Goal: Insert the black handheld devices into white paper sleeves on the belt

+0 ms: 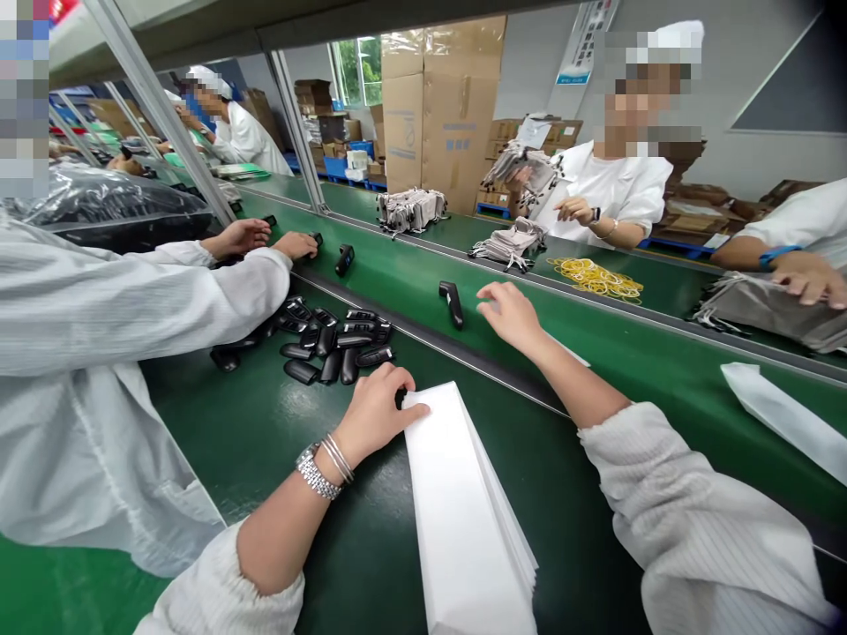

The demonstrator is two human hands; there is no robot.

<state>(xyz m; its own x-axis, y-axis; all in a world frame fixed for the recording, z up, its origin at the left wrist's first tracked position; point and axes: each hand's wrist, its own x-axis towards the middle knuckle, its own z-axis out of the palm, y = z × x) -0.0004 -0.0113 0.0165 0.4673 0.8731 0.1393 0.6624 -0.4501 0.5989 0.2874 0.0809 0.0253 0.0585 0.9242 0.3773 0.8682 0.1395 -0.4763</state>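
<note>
The stack of flat white sleeves (pixel 456 520) is sitting on the dark green bench (pixel 251 459) right in front of the person, lined up lengthwise, and the left hand (pixel 377 414) is resting on its far end, with the fingers (pixel 397 384) curling over the corner, though I can't tell whether they're really gripping or just touching. There's a silver wristwatch (pixel 318 470) on that wrist too. The right hand (pixel 509 317) is open and relaxed, fingers loosely spread and holding nothing, hovering over the green conveyor belt (pixel 635 353) just beside a lone black handheld gadget (pixel 451 304). A heap of those same gadgets (pixel 337 344) is lying on the bench between the stack and a co-worker's white sleeve (pixel 132 300), and that co-worker's hand (pixel 295 245) is reaching across toward the belt. Over the belt, another co-worker is holding up a bunch of gray drawstring pouches (pixel 529 168), with more pouches (pixel 410 210) and a pile of yellow rubber bands (pixel 595 278) lying on the far belt. Behind them, cardboard boxes (pixel 440 106) are stacked high on blue pallets (pixel 337 168), and daylight is coming in through a window (pixel 350 70).
</note>
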